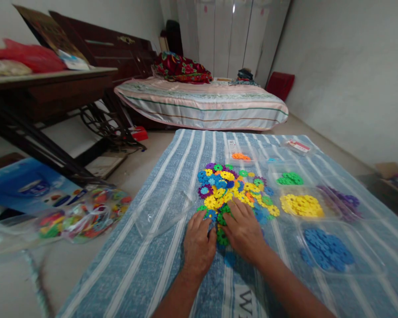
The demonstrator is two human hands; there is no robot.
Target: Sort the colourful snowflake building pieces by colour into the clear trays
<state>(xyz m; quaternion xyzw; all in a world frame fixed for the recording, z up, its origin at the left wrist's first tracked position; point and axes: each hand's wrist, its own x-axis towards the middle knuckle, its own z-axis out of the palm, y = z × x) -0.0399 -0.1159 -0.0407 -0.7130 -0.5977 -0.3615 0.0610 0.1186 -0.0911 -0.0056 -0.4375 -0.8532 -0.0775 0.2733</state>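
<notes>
On the cloth-covered table lies a loose heap of flower-shaped plastic pieces (228,190), in yellow, green, blue, purple and orange. My left hand (199,243) rests at the heap's near left edge, fingers lying over blue and green pieces. My right hand (243,227) is beside it, its fingers apart and bent down onto green pieces (223,237). Whatever lies beneath the fingertips is hidden. To the right, clear plastic trays hold sorted pieces: blue ones (328,248), yellow ones (301,205), purple ones (345,201), green ones (290,178) and orange ones (241,156).
A clear plastic lid (162,212) lies left of the heap. A small clear box with a red-and-white label (297,146) stands at the far right. On the floor at left is a bag of colourful pieces (89,218). A bed (202,104) stands beyond the table.
</notes>
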